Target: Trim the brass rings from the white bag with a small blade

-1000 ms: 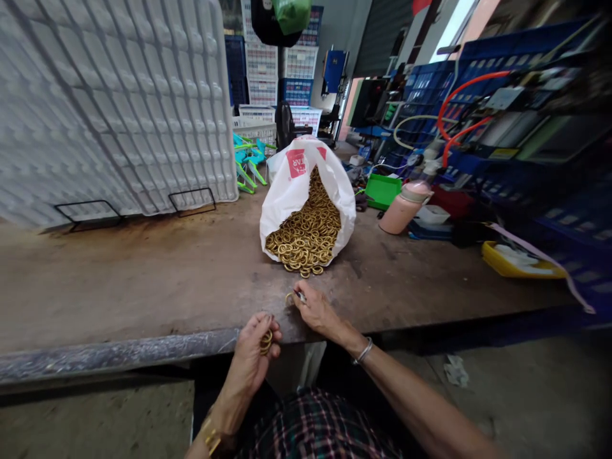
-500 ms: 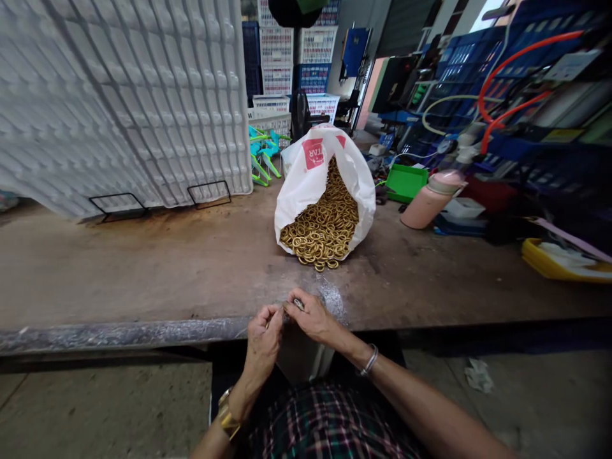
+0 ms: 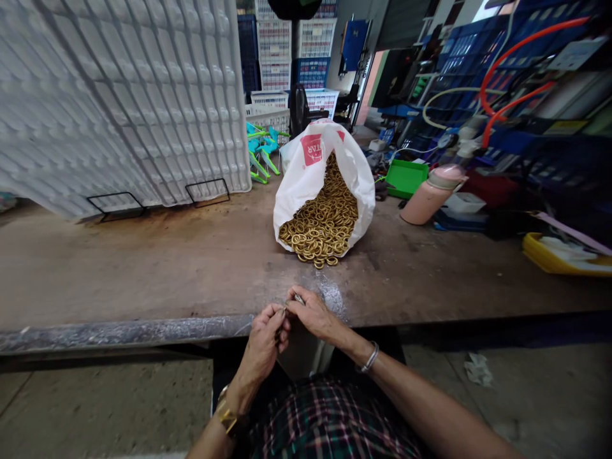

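Note:
Just over the table's front edge, my left hand (image 3: 266, 335) is closed in a pinch, its fingertips meeting those of my right hand (image 3: 313, 315). What the left fingers pinch is too small and hidden to name. My right hand is curled round a small silvery metal piece (image 3: 299, 298), of which only a bit shows between thumb and forefinger. Beyond the hands, a white plastic bag (image 3: 299, 191) with red print lies on its side, mouth towards me. Many brass-coloured rings (image 3: 329, 220) fill it and spill a little onto the brown table (image 3: 215, 268).
Tall white ribbed panels (image 3: 176, 95) stand in black wire holders at the left. To the right are a pink bottle (image 3: 425, 197), a green tray (image 3: 406, 178) and a yellow tray (image 3: 549, 258). Teal and green plastic pieces (image 3: 262, 153) lie behind the bag. Stacked crates (image 3: 272, 51) stand farther back.
My left hand has turned slightly and its lower fingers now show more. The right hand stays nearly in place, fingertips still against the left. The camera view has shifted a little.

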`<state>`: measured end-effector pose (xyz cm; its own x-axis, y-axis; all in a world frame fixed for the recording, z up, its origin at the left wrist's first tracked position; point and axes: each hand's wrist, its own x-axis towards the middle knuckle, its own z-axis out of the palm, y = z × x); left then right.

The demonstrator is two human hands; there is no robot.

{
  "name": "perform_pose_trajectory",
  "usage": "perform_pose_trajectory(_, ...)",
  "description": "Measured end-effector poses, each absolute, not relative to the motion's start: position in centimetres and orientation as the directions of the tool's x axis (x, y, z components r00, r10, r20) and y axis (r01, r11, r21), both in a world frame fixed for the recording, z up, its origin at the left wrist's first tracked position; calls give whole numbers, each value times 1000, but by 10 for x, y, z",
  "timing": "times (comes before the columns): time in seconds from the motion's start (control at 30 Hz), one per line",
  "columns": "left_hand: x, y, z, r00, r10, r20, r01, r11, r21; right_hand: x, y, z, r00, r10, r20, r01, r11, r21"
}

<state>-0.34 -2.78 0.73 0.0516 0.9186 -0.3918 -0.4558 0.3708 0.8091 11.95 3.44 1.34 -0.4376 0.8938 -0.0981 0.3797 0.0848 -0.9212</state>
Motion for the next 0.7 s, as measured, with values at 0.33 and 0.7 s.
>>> perform_pose_trajectory(0.33,-3,-29,7,51,930,-364,-478,343,809,119,34,12,-432,900,-57,356,112,-928)
perform_pose_trajectory(0.7,-3,-26,0,-49,947,-317,-310,288,906,127,23,2,-604,796,38,666,530,-524)
